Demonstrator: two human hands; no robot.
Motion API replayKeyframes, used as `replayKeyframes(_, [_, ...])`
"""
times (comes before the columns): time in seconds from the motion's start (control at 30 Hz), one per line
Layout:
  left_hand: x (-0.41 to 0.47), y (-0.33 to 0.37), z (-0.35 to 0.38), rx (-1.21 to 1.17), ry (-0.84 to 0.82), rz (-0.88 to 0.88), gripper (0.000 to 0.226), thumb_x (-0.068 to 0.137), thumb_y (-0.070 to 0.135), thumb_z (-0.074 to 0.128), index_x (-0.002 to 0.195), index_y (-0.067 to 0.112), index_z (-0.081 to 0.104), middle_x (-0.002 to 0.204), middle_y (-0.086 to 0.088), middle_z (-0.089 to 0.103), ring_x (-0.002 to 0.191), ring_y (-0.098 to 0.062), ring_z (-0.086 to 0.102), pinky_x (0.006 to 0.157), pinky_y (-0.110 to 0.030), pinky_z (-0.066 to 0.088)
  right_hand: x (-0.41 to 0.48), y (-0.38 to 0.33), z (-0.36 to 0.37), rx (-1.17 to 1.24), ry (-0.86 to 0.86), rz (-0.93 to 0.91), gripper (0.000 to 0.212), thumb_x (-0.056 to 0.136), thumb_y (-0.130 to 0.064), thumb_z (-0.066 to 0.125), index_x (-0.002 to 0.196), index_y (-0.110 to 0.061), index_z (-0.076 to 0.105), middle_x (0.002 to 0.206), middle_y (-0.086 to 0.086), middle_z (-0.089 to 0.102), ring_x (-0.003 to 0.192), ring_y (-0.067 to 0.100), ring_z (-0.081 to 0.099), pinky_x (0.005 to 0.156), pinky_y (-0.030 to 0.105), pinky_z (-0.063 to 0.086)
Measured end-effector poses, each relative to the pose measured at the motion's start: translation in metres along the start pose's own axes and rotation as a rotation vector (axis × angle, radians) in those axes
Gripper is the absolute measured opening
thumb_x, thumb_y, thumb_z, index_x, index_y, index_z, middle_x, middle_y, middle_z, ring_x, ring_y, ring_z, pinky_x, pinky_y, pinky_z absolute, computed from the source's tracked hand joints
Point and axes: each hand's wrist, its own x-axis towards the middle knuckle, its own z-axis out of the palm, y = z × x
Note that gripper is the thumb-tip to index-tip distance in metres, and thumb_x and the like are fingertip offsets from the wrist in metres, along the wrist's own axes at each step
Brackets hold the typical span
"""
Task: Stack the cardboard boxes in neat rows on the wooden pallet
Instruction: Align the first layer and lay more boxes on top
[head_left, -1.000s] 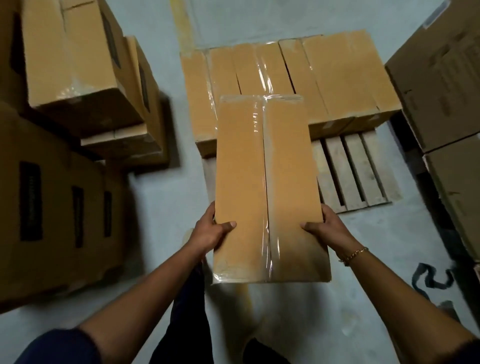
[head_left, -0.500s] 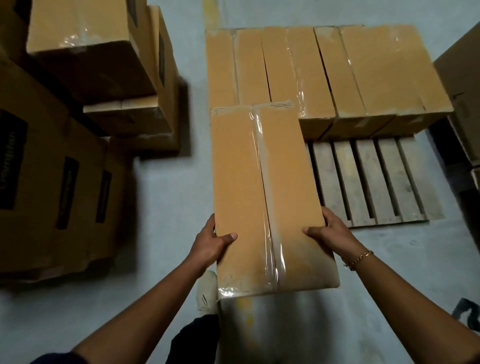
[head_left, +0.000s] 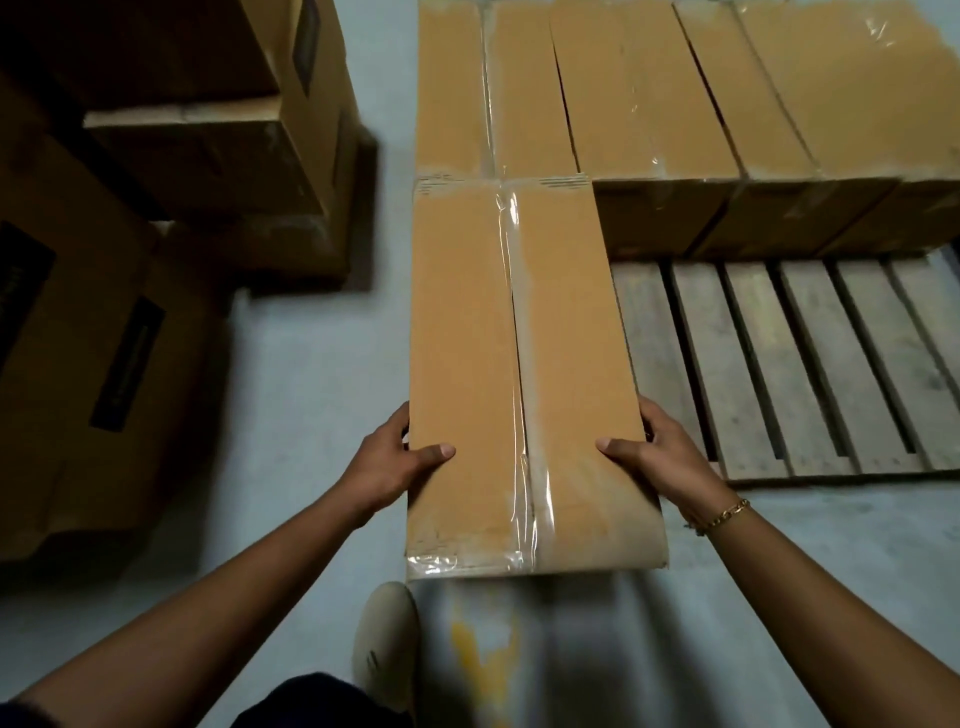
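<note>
A long cardboard box (head_left: 467, 338) is being gripped at its near end, the left hand (head_left: 395, 462) and the right hand (head_left: 662, 457) being clamped on its side edges, thumbs pressed flat on top, other fingers (head_left: 657, 418) curled round the sides. Its far end is being held near the row of boxes (head_left: 675, 93) on the wooden pallet (head_left: 805, 364), left of the bare slats
</note>
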Motion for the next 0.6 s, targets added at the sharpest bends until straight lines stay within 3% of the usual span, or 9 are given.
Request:
replayKeyframes(0.13, [0.021,-0.017,0.002,0.036,0.008,0.021,0.069,0.088,0.037,0.079,0.149,0.033,0.047,0.135,0.008,0.063,0.114,-0.018,0.066,0.096,-0.048,0.058,0.021,0.024,0.013,0.001,0.005,-0.017,0.057,0.086,-0.02,0.079,0.137,-0.025,0.055,0.119,-0.008,0.068,0.108,0.012,0.065,0.092,0.033,0.053])
replayKeyframes(0.27, [0.036,-0.022,-0.002,0.053,-0.006,0.02,0.071,0.081,0.043,0.082,0.143,0.028,0.052,0.129,0.001,0.067,0.111,-0.027,0.069,0.081,-0.048,0.063,0.032,0.022,0.018,0.031,0.008,-0.039,0.052,0.088,-0.016,0.077,0.134,-0.022,0.055,0.115,-0.007,0.068,0.104,0.011,0.066,0.089,0.032,0.054])
replayKeyframes(0.37, [0.043,-0.019,-0.003,0.077,-0.049,0.021,0.056,0.092,0.03,0.076,0.141,0.021,0.05,0.125,-0.005,0.067,0.107,-0.026,0.068,0.071,-0.04,0.06,0.038,0.026,0.02,0.029,0.019,-0.051,0.049,0.087,-0.017,0.077,0.132,-0.019,0.057,0.115,-0.004,0.068,0.103,0.014,0.066,0.087,0.032,0.055])
replayKeyframes(0.47, [0.048,-0.015,-0.002,0.11,-0.039,0.01,0.054,0.095,0.028,0.072,0.142,0.017,0.048,0.124,-0.006,0.064,0.106,-0.023,0.066,0.071,-0.038,0.058,0.041,0.027,0.022,0.017,0.037,-0.077,0.046,0.087,-0.016,0.077,0.129,-0.019,0.058,0.114,-0.004,0.069,0.101,0.012,0.066,0.079,0.024,0.053])
replayKeyframes(0.6, [0.052,-0.015,-0.002,0.09,0.002,0.009,0.05,0.097,0.026,0.07,0.141,0.017,0.05,0.122,-0.005,0.065,0.101,-0.018,0.064,0.069,-0.036,0.053,0.047,0.024,0.022,-0.006,0.05,-0.111,0.047,0.086,-0.018,0.078,0.13,-0.019,0.059,0.115,-0.003,0.068,0.103,0.014,0.065,0.086,0.027,0.052])
